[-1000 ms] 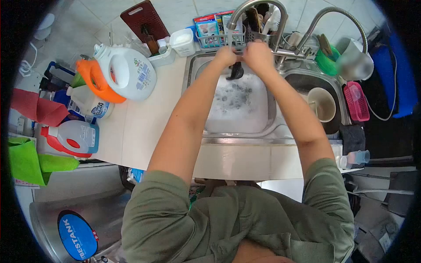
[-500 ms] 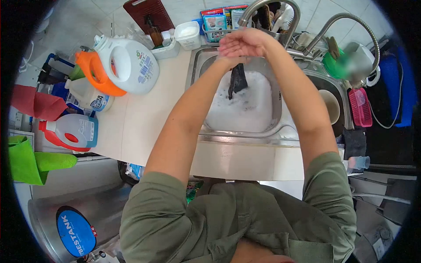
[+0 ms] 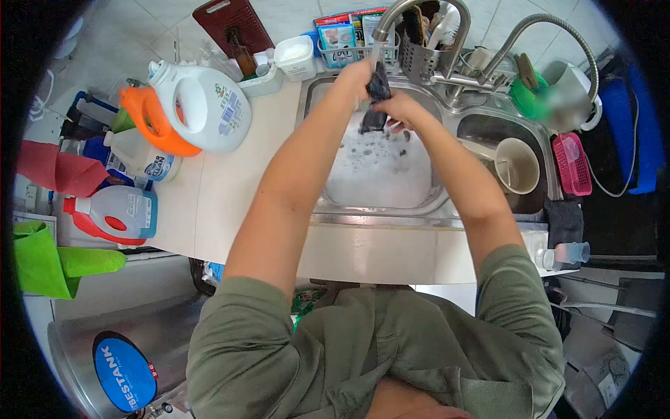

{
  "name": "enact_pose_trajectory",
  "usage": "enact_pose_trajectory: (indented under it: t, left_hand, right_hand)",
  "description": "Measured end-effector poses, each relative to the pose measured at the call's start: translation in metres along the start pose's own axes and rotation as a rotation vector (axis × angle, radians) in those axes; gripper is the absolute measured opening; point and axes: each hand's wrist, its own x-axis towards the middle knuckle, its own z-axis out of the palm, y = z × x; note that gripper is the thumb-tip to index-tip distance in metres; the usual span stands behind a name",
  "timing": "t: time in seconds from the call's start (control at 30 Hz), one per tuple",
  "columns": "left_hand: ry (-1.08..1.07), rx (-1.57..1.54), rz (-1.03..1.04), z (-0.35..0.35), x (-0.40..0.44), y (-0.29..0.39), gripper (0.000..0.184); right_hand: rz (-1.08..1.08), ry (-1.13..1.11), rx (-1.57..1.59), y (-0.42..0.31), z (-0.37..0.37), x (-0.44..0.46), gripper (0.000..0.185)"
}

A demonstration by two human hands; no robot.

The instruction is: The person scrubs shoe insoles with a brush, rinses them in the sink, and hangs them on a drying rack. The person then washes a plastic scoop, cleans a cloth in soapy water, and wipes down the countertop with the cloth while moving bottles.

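Note:
A dark, wet piece of cloth [image 3: 377, 85] hangs over the left sink basin [image 3: 326, 207], its lower end just above the white suds [image 3: 380, 171]. My left hand [image 3: 356, 78] is closed on the upper part of the cloth, under the curved tap [image 3: 381, 31], from which water runs. Lower down, my right hand [image 3: 398, 108] has its thumb and fingers around the cloth from the right side. The exact kind of cloth cannot be made out. Dark patches show among the suds below.
Detergent bottles, among them a large white jug [image 3: 234, 115], stand on the left counter [image 3: 216, 181]. The right basin holds a beige bucket [image 3: 517, 166]. Behind the sink are a caddy of packets [image 3: 338, 45] and a utensil holder [image 3: 422, 63]. A pink basket [image 3: 571, 164] is at right.
My hands have drawn apart from their cupped position under the tap. My right hand has come down onto the cloth, and the cloth is lifted and stretched between both hands.

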Motion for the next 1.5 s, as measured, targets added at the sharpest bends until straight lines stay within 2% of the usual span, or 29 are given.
enact_pose_trajectory:
  t: [0.03, 0.1, 0.13, 0.17, 0.23, 0.27, 0.3, 0.37, 0.4, 0.43, 0.5, 0.57, 0.63, 0.67, 0.73, 0.83, 0.9, 1.0, 1.07, 1.1, 1.13, 1.17, 1.2, 1.23, 1.27, 1.33, 1.4, 1.43, 1.5]
  left_hand:
    - [0.003, 0.001, 0.003, -0.002, -0.012, -0.003, 0.049]
    - [0.254, 0.004, -0.113, -0.013, -0.028, -0.024, 0.055]
    - [0.339, 0.048, -0.207, -0.022, -0.028, -0.034, 0.061]
    - [0.345, 0.045, -0.209, -0.023, -0.030, -0.037, 0.061]
    - [0.072, -0.472, -0.434, -0.018, -0.043, -0.043, 0.062]
    - [-0.122, -0.558, -0.345, -0.017, -0.052, -0.042, 0.061]
    - [-0.123, -0.563, -0.343, -0.022, -0.035, -0.048, 0.061]
    - [-0.175, -0.522, -0.216, -0.034, 0.013, -0.067, 0.063]
    - [-0.134, -0.355, -0.209, -0.030, 0.009, -0.062, 0.047]
    - [-0.135, -0.357, -0.207, -0.024, -0.003, -0.054, 0.047]
    - [0.008, -0.105, 0.126, -0.006, -0.032, -0.039, 0.031]
    - [-0.031, -0.125, 0.066, 0.004, -0.053, -0.019, 0.022]
    - [-0.380, 0.325, 0.157, 0.001, -0.052, -0.012, 0.020]
    - [-0.388, 0.244, -0.016, -0.004, -0.041, -0.011, 0.019]
    - [-0.424, 0.279, 0.056, -0.003, -0.044, -0.003, 0.021]
    - [-0.262, 0.445, 0.093, 0.004, -0.054, 0.005, 0.027]
    - [-0.033, 0.277, 0.252, 0.012, -0.057, 0.000, 0.023]
    - [0.145, 0.415, 0.339, 0.007, -0.039, -0.011, 0.017]
    - [0.266, 0.537, 0.440, 0.003, -0.028, -0.018, 0.014]
    - [0.385, 0.660, 0.540, 0.002, -0.024, -0.020, 0.013]
    - [0.387, 0.661, 0.538, 0.002, -0.022, -0.021, 0.013]
    - [0.460, 0.185, 0.425, 0.003, -0.021, -0.021, 0.013]
    - [0.513, -0.292, 0.299, 0.003, -0.018, -0.020, 0.014]
    - [0.511, -0.293, 0.301, -0.009, -0.002, -0.029, 0.014]
    - [0.433, -0.511, 0.111, -0.022, 0.010, -0.041, 0.021]
    - [0.186, -0.573, -0.169, -0.035, 0.017, -0.052, 0.035]
    - [0.027, -0.593, -0.254, -0.031, 0.017, -0.062, 0.032]
    - [-0.020, -0.584, -0.259, -0.023, 0.019, -0.061, 0.031]
    - [-0.077, -0.515, -0.240, -0.008, 0.020, -0.061, 0.028]
  right_hand:
    - [-0.003, -0.003, 0.000, 0.001, 0.001, 0.009, 0.049]
    - [-0.108, 0.284, 0.194, 0.010, 0.009, 0.037, 0.037]
    - [-0.236, 0.511, -0.068, 0.021, 0.017, 0.069, 0.025]
    - [-0.236, 0.504, -0.069, 0.020, 0.020, 0.069, 0.025]
    - [-0.482, 0.375, -0.153, 0.007, 0.025, 0.056, 0.029]
    - [-0.520, 0.275, -0.230, 0.004, 0.024, 0.041, 0.043]
    - [-0.520, 0.273, -0.235, 0.010, 0.029, 0.033, 0.043]
    - [-0.663, 0.890, -0.541, 0.025, 0.040, 0.019, 0.062]
    - [-0.417, 0.523, 0.048, 0.021, 0.036, 0.001, 0.065]
    - [-0.418, 0.523, 0.046, 0.022, 0.026, 0.000, 0.065]
    - [0.121, -0.608, 1.132, 0.028, 0.002, -0.002, 0.049]
    - [0.078, -0.590, 1.233, 0.021, 0.000, -0.002, 0.039]
    - [-0.047, -0.396, 1.026, 0.014, 0.002, 0.004, 0.030]
    - [0.065, -0.656, 0.991, 0.019, -0.003, 0.025, 0.023]
    - [0.085, -0.607, 0.937, 0.020, 0.004, 0.039, 0.019]
    - [0.080, -0.465, 0.823, 0.018, 0.016, 0.048, 0.012]
    - [0.058, -0.372, 0.755, 0.012, 0.025, 0.047, 0.010]
    - [-0.097, -0.136, 0.695, 0.000, 0.037, 0.031, 0.011]
    - [-0.117, 0.056, 0.266, -0.008, 0.036, 0.015, 0.015]
    - [-0.118, 0.053, 0.264, -0.005, 0.038, 0.021, 0.015]
    - [-0.343, 0.339, -0.157, 0.002, 0.041, 0.030, 0.017]
    - [-0.559, 0.621, -0.586, 0.006, 0.041, 0.041, 0.020]
    - [-0.561, 0.624, -0.585, 0.000, 0.036, 0.048, 0.020]
    - [-0.495, 0.473, -0.447, -0.010, 0.029, 0.053, 0.021]
    - [-0.423, 0.323, -0.311, -0.018, 0.020, 0.057, 0.022]
    - [-0.275, 0.028, -0.034, -0.038, 0.001, 0.058, 0.025]
    - [-0.109, -0.318, 0.406, -0.050, -0.009, 0.042, 0.028]
    - [-0.107, -0.313, 0.410, -0.055, -0.014, 0.032, 0.028]
    - [0.017, -0.775, 0.215, -0.067, -0.024, 0.015, 0.027]
